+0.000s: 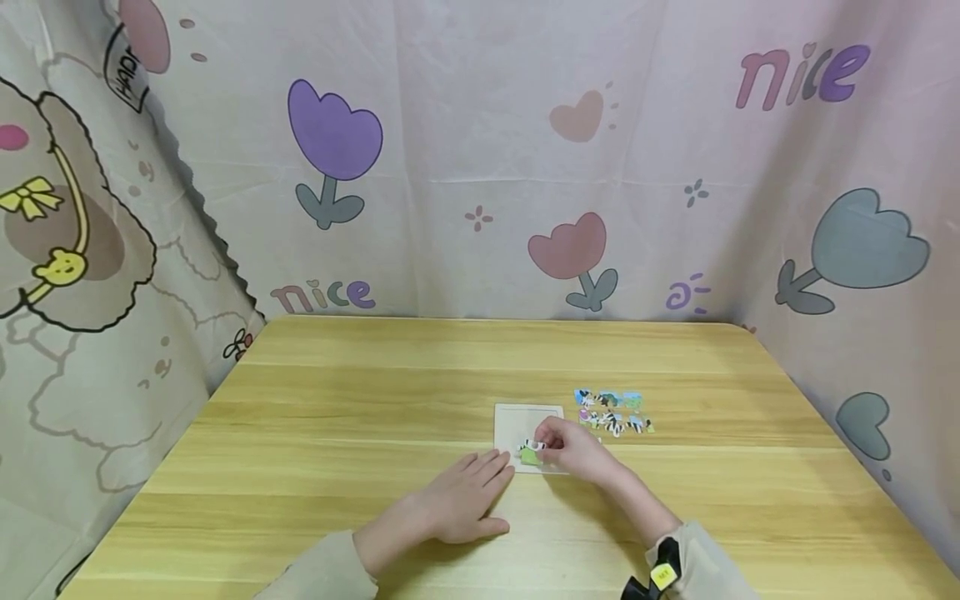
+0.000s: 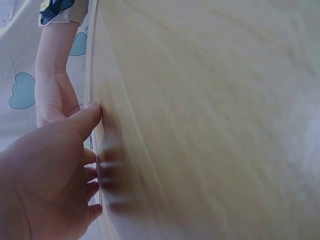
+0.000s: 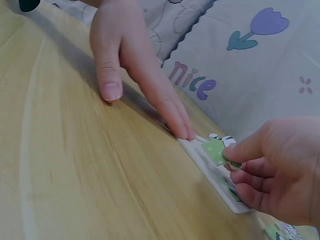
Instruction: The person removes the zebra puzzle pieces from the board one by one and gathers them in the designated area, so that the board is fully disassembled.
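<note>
A green, white and black jigsaw puzzle piece [image 3: 214,151] is pinched between thumb and fingers of my right hand [image 3: 285,167]. In the head view that right hand [image 1: 577,448] holds the piece [image 1: 531,454] over the lower part of a white square puzzle tray [image 1: 517,421]. My left hand [image 1: 463,498] lies flat with straight fingers, its fingertips touching the tray's left edge. Seen from the left wrist, the left hand [image 2: 45,175] has its thumb spread on the table. Part of the tray is hidden behind the right hand.
Several loose puzzle pieces [image 1: 611,412] with animal pictures lie just right of the tray. Everything is on a wooden table [image 1: 337,400]. A printed curtain [image 1: 450,125] hangs behind and at both sides of it.
</note>
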Demonstrator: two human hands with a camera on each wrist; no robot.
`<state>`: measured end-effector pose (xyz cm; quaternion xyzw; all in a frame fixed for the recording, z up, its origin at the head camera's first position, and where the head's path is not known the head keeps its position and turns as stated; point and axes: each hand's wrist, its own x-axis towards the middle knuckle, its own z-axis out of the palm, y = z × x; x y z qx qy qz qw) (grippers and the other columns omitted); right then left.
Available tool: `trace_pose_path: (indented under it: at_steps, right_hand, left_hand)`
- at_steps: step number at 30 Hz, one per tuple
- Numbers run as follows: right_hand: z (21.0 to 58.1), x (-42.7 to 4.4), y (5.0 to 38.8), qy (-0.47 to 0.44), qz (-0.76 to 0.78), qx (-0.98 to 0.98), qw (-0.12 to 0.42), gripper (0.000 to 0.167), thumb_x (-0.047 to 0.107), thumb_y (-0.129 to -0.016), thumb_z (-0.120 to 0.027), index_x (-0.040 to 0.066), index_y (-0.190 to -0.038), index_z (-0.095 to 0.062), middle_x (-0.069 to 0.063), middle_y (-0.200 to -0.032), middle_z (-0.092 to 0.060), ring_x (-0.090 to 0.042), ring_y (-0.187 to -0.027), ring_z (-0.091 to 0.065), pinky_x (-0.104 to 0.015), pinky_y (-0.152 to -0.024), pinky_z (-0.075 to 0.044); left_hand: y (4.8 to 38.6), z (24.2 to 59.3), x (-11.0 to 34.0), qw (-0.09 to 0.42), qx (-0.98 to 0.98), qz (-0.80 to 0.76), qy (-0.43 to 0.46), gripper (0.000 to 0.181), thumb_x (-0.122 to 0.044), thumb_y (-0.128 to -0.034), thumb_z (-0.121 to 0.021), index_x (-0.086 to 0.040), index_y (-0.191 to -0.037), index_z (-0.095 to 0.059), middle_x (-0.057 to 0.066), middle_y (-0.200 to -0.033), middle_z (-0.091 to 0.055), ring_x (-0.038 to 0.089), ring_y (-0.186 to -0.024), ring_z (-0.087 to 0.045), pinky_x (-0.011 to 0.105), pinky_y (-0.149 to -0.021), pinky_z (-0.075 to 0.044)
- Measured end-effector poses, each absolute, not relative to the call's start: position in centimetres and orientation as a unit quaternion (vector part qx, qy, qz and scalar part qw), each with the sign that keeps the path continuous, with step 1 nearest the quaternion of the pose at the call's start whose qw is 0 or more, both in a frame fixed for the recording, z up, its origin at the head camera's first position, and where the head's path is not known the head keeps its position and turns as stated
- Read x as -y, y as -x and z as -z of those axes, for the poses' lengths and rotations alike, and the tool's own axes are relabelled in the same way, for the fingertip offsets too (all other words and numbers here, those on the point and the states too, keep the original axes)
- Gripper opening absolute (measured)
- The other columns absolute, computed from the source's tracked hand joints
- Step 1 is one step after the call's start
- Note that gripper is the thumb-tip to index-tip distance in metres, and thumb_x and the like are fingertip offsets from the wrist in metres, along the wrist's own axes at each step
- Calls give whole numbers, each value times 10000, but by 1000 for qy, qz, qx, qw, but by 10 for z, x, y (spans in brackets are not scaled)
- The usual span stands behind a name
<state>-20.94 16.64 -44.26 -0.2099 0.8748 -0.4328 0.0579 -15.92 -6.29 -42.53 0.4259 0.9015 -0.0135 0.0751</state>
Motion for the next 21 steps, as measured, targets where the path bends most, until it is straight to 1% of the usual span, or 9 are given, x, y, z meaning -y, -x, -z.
trace_pose_path:
  at_steps: [4,8,16,21]
  right_hand:
    - [438,-175,209,208,451,-866,52,114,33,-824,-647,48,-932,-612,8,-773,-566,-133,-704,-528,-238,-619,-468]
    - [429,-187,209,209,462,-861,37,125,39,-831,-645,13,-948,-610,-16,-783,-582,-135,-713,-544,-241,-619,-479]
    - [422,-223,208,140,482,-863,48,218,72,-843,-655,-22,-1034,-607,-44,-838,-619,-154,-769,-565,-246,-617,-488]
    - [425,-245,206,119,484,-866,45,188,37,-829,-648,-25,-1001,-605,-56,-830,-606,-159,-768,-551,-244,-629,-477]
  left_hand:
    - [160,425,63,78,-901,12,-426,718,-549,-934,-381,-59,-1451,-290,118,-1513,-219,245,-1388,-180,406,-1108,-208]
    - [161,428,63,77,-902,12,-425,724,-554,-933,-376,-61,-1454,-283,116,-1516,-211,242,-1390,-172,406,-1110,-203]
    - [161,430,63,74,-900,12,-429,722,-552,-934,-373,-60,-1455,-280,116,-1516,-206,241,-1391,-168,405,-1109,-206]
    - [160,430,64,73,-900,11,-429,719,-548,-936,-374,-60,-1456,-278,117,-1516,-205,241,-1392,-165,406,-1110,-203]
